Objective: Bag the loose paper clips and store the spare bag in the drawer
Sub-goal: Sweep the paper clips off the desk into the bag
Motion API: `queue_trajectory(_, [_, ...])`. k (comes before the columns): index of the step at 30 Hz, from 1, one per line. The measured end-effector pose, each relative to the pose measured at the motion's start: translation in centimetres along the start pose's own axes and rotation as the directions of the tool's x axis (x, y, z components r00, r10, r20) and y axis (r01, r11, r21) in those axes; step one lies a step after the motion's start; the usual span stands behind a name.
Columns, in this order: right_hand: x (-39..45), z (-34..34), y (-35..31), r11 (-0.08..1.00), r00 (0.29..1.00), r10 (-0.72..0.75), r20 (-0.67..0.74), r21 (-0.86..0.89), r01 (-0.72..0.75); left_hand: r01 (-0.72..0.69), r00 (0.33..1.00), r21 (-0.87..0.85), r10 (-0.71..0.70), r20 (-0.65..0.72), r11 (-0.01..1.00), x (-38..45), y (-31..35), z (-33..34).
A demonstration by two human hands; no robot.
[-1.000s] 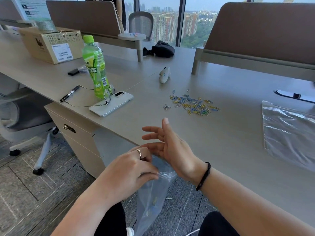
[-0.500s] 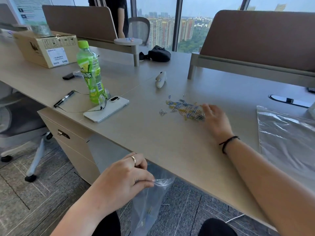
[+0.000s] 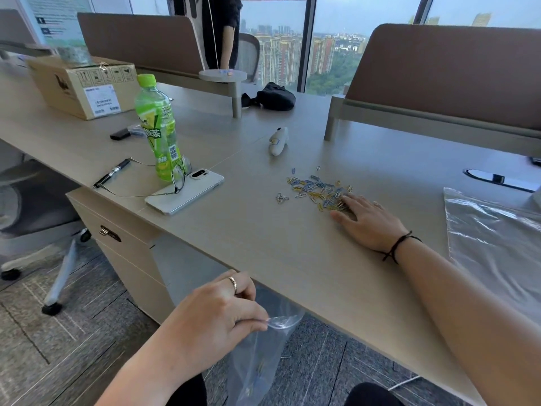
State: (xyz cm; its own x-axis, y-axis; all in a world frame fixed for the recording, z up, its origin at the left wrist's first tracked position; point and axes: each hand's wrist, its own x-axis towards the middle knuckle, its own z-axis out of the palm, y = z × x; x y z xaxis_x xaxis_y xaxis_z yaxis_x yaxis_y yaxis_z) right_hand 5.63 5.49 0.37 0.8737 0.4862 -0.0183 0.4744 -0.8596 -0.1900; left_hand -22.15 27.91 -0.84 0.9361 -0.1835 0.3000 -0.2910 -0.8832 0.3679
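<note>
The right hand (image 3: 367, 221) is laid flat and spread on the bench (image 3: 263, 238), fingertips touching the near edge of the scattered paper clips (image 3: 317, 190); nothing is gripped in it yet. Below the bench edge, the clear bag (image 3: 263, 358) is pinched at its mouth by the left hand (image 3: 216, 320), thumb and fingers closed on the rim, the film hanging limp with a few clips apparently already inside. The clips are judged light, small and slippery on the smooth top, so sweeping or raking a cluster should serve better than picking singles. The bag is soft and floppy; its mouth must be held open at the rim. The spare bag (image 3: 491, 244) lies flat at the right, well apart from the pile. The drawer (image 3: 117, 227) is seen shut at the left.
</note>
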Motion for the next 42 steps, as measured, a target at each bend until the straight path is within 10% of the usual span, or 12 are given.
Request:
queue_trajectory(15, [-7.1, 1.2, -8.4, 0.866, 0.917, -0.398, 0.023, 0.338, 0.368, 0.012, 1.0, 0.021, -0.012, 0.001, 1.0, -0.1, 0.5, -0.1])
queue_trajectory(23, [-5.8, 1.3, -11.8, 0.445, 0.965, -0.262, 0.02, 0.89, 0.102, 0.013, 1.0, 0.03, -0.013, 0.006, 0.999, -0.2, 0.4, -0.1])
queue_trajectory(42, [-7.2, 2.4, -15.3, 0.153, 0.898, -0.402, 0.179, 0.98, -0.127, 0.008, 1.0, 0.01, -0.008, 0.003, 1.0, -0.1, 0.4, -0.1])
